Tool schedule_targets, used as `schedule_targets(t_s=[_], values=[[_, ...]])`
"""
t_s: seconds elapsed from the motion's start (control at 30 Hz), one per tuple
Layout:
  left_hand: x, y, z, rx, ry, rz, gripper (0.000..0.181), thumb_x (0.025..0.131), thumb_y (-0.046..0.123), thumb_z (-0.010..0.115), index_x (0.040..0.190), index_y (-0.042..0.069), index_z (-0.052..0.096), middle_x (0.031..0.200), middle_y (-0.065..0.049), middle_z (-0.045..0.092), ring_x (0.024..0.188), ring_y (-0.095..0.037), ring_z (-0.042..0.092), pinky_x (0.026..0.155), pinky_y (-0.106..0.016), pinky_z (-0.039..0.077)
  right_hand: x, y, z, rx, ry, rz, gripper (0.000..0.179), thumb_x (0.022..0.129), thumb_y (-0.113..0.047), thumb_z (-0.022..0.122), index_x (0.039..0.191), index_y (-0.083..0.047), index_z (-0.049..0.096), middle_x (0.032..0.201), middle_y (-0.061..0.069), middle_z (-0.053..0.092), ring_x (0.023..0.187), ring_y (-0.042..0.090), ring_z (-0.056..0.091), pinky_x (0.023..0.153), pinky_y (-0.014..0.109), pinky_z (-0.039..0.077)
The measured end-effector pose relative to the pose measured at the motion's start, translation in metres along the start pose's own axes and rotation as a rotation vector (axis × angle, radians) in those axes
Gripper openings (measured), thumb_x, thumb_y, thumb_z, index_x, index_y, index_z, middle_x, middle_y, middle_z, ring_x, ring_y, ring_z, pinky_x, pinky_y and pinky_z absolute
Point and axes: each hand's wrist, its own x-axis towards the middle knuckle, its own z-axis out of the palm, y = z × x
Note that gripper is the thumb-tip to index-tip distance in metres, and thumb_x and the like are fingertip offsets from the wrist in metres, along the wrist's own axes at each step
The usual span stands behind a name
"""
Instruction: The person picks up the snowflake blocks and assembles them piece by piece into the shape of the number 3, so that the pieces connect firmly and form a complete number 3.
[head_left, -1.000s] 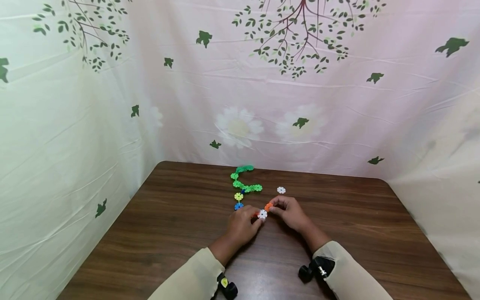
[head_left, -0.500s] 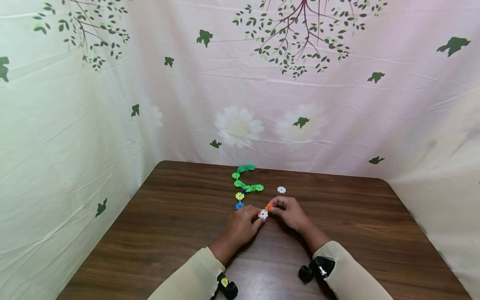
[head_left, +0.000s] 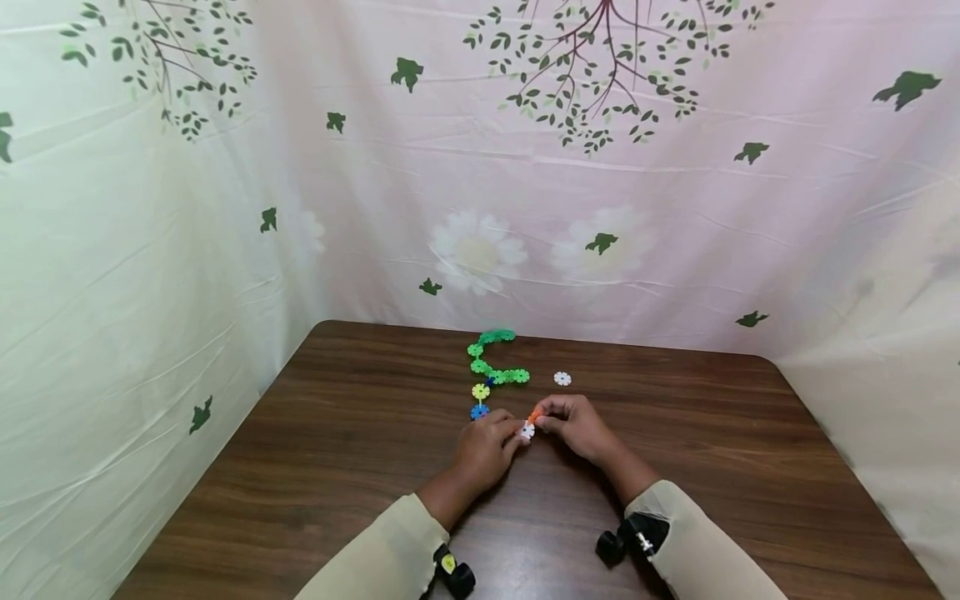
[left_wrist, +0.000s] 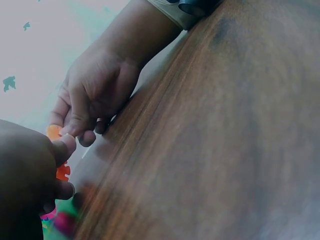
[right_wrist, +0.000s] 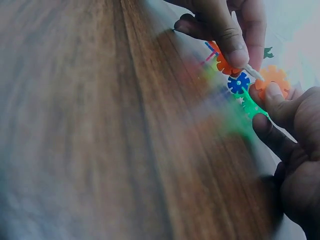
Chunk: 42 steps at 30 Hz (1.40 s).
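Note:
In the head view my left hand (head_left: 483,450) pinches a white notched flower-shaped disc (head_left: 528,432) between thumb and fingers. My right hand (head_left: 581,425) holds an orange notched disc (head_left: 535,416) right at the white one's far edge. Up close in the right wrist view, the white disc (right_wrist: 254,73) is seen edge-on, meeting the notched rim of the right hand's orange disc (right_wrist: 276,80). A second orange disc (right_wrist: 227,65) sits under the left thumb. Beyond the left hand runs a linked chain with a blue disc (head_left: 479,412), a yellow disc (head_left: 481,391) and several green discs (head_left: 478,367).
A loose white disc (head_left: 562,378) lies on the brown wooden table (head_left: 675,433) behind the right hand. The table's back edge meets a hanging printed cloth (head_left: 525,275), which also encloses both sides. Black cameras are strapped on both sleeves.
The white disc has turned from facing the head camera to a more slanted position, and the orange disc has tilted with it. The green part of the chain has shifted slightly right.

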Motion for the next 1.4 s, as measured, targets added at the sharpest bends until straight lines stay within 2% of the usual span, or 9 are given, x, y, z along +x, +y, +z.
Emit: schedule_targets(t_s=[0.23,0.53,0.8,0.9,1.13,1.27,1.4], values=[[0.0000,-0.0001,-0.0018,-0.010,0.007,0.008,0.021,0.096,0.022,0.084,0.114,0.011,0.085,0.105,-0.002,0.077,0.092,-0.018,0.077,0.076,-0.036,0.062,0.0009,0.0000,0.0013,0.000,-0.012,-0.017,0.004,0.099,0.003,0.075,0.101,0.005,0.077,0.090,0.002,0.079,0.076,0.005,0.066,0.069,0.023,0.055],[0.0004,0.0025,-0.0012,-0.038,-0.003,-0.042,0.025,0.095,0.020,0.087,0.117,0.012,0.083,0.110,-0.003,0.080,0.101,-0.020,0.078,0.083,-0.039,0.064,0.0001,0.0001,0.0035,0.001,0.007,0.009,0.007,0.099,0.000,0.076,0.103,0.006,0.077,0.100,0.020,0.081,0.083,0.004,0.069,0.075,0.022,0.055],[0.0003,0.0030,-0.0012,-0.041,-0.009,-0.032,0.031,0.094,0.017,0.087,0.124,0.011,0.081,0.112,-0.004,0.079,0.101,-0.019,0.078,0.082,-0.038,0.064,0.0004,0.0025,0.0023,-0.038,0.011,0.003,0.012,0.099,0.005,0.073,0.108,0.002,0.079,0.108,0.017,0.082,0.094,0.001,0.070,0.083,0.020,0.055],[0.0000,0.0028,-0.0010,-0.030,-0.009,-0.014,0.034,0.093,0.017,0.087,0.126,0.011,0.081,0.110,-0.003,0.078,0.098,-0.018,0.077,0.079,-0.036,0.063,0.0008,0.0020,0.0010,-0.061,0.057,0.007,0.016,0.101,0.007,0.070,0.112,0.001,0.079,0.111,0.018,0.081,0.098,0.006,0.070,0.085,0.020,0.054],[-0.0003,0.0023,-0.0009,-0.021,-0.033,-0.012,0.032,0.094,0.020,0.084,0.125,0.014,0.082,0.110,0.000,0.077,0.097,-0.016,0.074,0.077,-0.034,0.061,0.0026,-0.0014,0.0014,-0.044,0.244,0.043,0.014,0.101,0.005,0.071,0.114,0.004,0.077,0.112,0.022,0.080,0.107,0.027,0.073,0.087,0.019,0.053],[-0.0005,0.0025,-0.0011,-0.029,-0.045,-0.004,0.031,0.093,0.019,0.084,0.124,0.015,0.082,0.110,0.001,0.077,0.097,-0.015,0.074,0.079,-0.033,0.061,0.0037,-0.0002,0.0010,-0.026,0.305,0.045,0.017,0.101,0.005,0.072,0.117,0.006,0.076,0.114,0.025,0.079,0.107,0.030,0.072,0.087,0.020,0.052],[-0.0008,0.0028,-0.0013,-0.035,-0.049,0.005,0.031,0.094,0.021,0.084,0.124,0.016,0.082,0.109,0.001,0.077,0.095,-0.015,0.074,0.078,-0.032,0.061,0.0035,0.0005,-0.0004,-0.023,0.324,0.047,0.018,0.100,0.005,0.073,0.118,0.007,0.075,0.114,0.026,0.078,0.103,0.026,0.071,0.086,0.019,0.052]])
